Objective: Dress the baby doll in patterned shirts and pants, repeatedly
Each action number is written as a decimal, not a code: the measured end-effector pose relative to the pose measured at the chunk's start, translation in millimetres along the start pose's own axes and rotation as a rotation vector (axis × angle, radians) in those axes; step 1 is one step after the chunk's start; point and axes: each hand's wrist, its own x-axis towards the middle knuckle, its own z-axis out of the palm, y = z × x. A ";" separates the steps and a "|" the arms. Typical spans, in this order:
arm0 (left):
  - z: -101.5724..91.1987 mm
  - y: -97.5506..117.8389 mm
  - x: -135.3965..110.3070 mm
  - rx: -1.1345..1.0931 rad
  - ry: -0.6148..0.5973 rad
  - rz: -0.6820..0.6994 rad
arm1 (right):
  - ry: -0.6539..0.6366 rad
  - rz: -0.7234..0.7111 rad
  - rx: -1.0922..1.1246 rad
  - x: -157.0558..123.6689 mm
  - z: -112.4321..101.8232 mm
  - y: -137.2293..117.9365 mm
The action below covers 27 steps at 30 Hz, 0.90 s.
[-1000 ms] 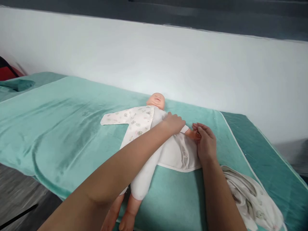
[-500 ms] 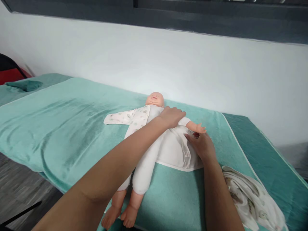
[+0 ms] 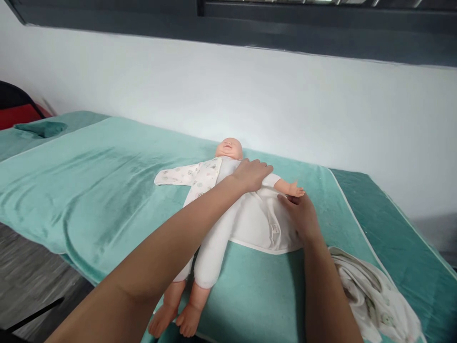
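Observation:
A baby doll [image 3: 213, 259] lies on its back in a white undersuit, head toward the wall. A printed baby jacket [image 3: 205, 177] covers one of its arms and part of its chest; the other half lies spread, white inside up, beside the body [image 3: 255, 228]. My left hand [image 3: 253, 174] is closed around the doll's upper arm near the shoulder, its fingertips hidden. Under the doll's bare hand [image 3: 295, 189], my right hand [image 3: 302, 214] pinches the jacket's cloth, fingers curled and partly hidden.
Green sheet [image 3: 117, 190] covers the padded table, with a few creases. A crumpled white printed cloth [image 3: 378, 295] lies at the right, near my right forearm. Behind the table stands a white wall [image 3: 178, 81]. A red and black object [image 3: 17, 112] shows at far left.
My right hand has shifted slightly, its fingers more tucked under the doll's hand. My left hand stays on the doll's arm. The view has tilted a little.

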 end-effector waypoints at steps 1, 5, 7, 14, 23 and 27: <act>-0.1 -0.4 -0.6 -0.004 0.003 0.000 | -0.067 0.045 0.050 -2.0 -2.1 -1.3; -2.4 -1.6 -3.2 -0.006 -0.006 0.004 | -0.276 0.220 0.310 -8.7 -10.0 -4.5; -4.8 -3.0 -4.4 -0.003 -0.011 -0.002 | -0.200 0.244 0.512 -10.2 -13.5 -6.1; -14.4 -14.2 -7.7 -0.051 -0.123 -0.060 | -0.042 0.110 0.736 -12.5 -20.9 -14.2; -13.0 -8.0 -6.7 0.186 -0.108 -0.164 | -0.033 0.067 0.695 -22.5 -18.5 -19.3; 1.9 3.4 1.3 0.095 -0.084 -0.206 | -0.093 -0.032 0.680 -35.7 -4.7 -28.7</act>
